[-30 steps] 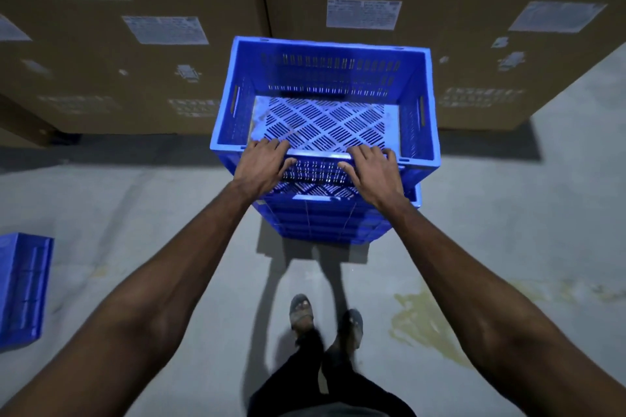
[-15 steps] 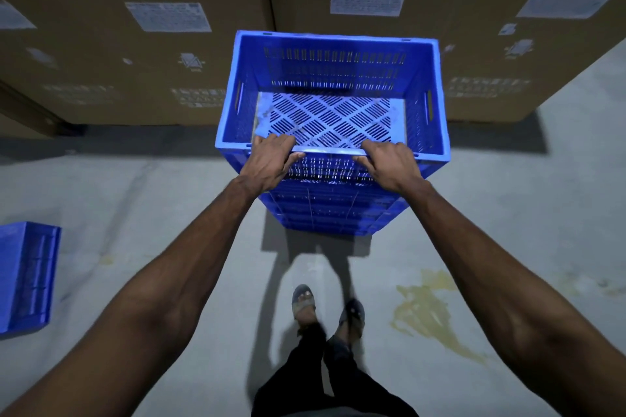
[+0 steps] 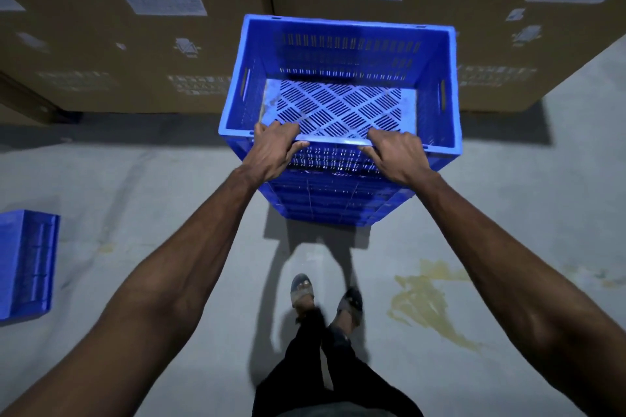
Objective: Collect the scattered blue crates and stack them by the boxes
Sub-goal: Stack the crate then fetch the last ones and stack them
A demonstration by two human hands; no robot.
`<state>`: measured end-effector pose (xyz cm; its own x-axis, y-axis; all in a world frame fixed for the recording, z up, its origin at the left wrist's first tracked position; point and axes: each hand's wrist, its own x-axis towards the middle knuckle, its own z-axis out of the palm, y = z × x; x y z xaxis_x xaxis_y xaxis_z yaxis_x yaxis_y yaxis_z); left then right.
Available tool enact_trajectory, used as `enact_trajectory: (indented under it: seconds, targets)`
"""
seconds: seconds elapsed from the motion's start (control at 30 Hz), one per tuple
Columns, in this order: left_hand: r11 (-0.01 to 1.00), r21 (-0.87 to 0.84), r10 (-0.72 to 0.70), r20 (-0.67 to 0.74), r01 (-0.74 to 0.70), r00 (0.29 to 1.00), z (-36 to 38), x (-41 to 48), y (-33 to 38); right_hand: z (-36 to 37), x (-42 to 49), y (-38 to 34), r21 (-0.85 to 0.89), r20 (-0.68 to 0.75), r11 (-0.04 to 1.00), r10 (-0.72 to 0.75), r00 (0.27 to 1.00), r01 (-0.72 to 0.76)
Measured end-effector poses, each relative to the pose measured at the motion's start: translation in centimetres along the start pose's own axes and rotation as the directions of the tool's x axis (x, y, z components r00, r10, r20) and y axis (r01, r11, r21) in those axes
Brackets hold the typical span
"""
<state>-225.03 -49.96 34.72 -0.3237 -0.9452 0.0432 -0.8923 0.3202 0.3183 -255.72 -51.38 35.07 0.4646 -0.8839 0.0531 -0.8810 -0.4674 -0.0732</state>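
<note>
both hands grip the near rim of the top blue crate [image 3: 338, 78], left hand [image 3: 272, 152] & right hand [image 3: 396, 157], fingers clamped over the edge. crate sits on the crate stack [image 3: 332, 203] right by the cardboard boxes [image 3: 135, 27]. step: seating it. next prob. let go, fetch the stray crate [image 3: 27, 264] on the floor at left.

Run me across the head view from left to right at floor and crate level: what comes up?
lone blue crate at the left edge → left hand on the top crate's near rim → right hand on the same rim → yellow stain on the floor
</note>
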Motion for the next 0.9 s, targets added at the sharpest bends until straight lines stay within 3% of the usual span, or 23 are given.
enact_trajectory:
  seconds: [0.17,0.4,0.6,0.9]
  targets:
    - [0.999,0.033,-0.01,-0.026,0.011,1.0,0.6,-1.3,-0.7,0.5,-0.6,-0.9,-0.034,-0.034,0.999,-0.029,0.999,0.028]
    - [0.999,-0.024,-0.045,0.004,0.045,0.999,-0.1,3.2,-0.6,-0.8,3.0,1.4,0.028,0.02,0.999,0.023,1.0,-0.023]
    - [0.998,-0.004,-0.065,-0.008,0.065,0.998,0.9,-1.8,0.4,0.3,-1.1,-0.6,0.017,-0.029,1.0,0.026,0.999,-0.026]
    - [0.998,-0.004,-0.057,0.035,0.058,0.998,0.1,0.2,0.1,-0.2,0.2,-0.5,0.004,-0.012,0.998,0.069,0.998,-0.069]
